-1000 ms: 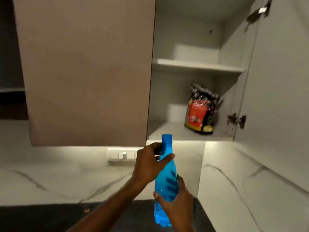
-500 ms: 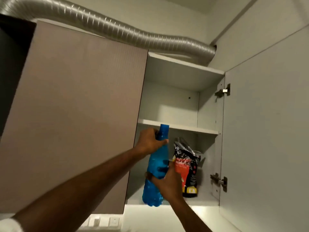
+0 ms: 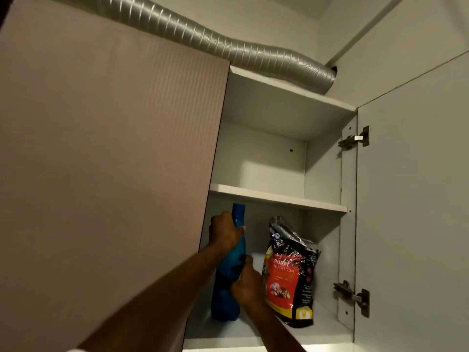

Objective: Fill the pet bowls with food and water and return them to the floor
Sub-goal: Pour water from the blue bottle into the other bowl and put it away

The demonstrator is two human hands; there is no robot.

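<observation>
Two hands are up inside the open wall cabinet [image 3: 279, 107], both on one blue bottle [image 3: 228, 270]. The left hand [image 3: 224, 233] has its grip clamped round the bottle's neck just under the blue cap, and the right hand [image 3: 247, 282] has its grip curled round the bottle's middle. The bottle stands upright with its base on the lower shelf [image 3: 327, 326], at the left of the compartment, close to the edge of the one closed brown door [image 3: 109, 174]. One bag of puppy food [image 3: 290, 275], red and black with a crumpled silver top, stands on the same shelf just beside the right hand, leaning slightly. One more shelf [image 3: 279, 198] sits above them. The one open white door [image 3: 416, 199] hangs at the right on two metal hinges, an upper one [image 3: 354, 140] and a lower one [image 3: 354, 295]. One ribbed silver duct [image 3: 228, 47] runs over the cabinet top to the wall.
</observation>
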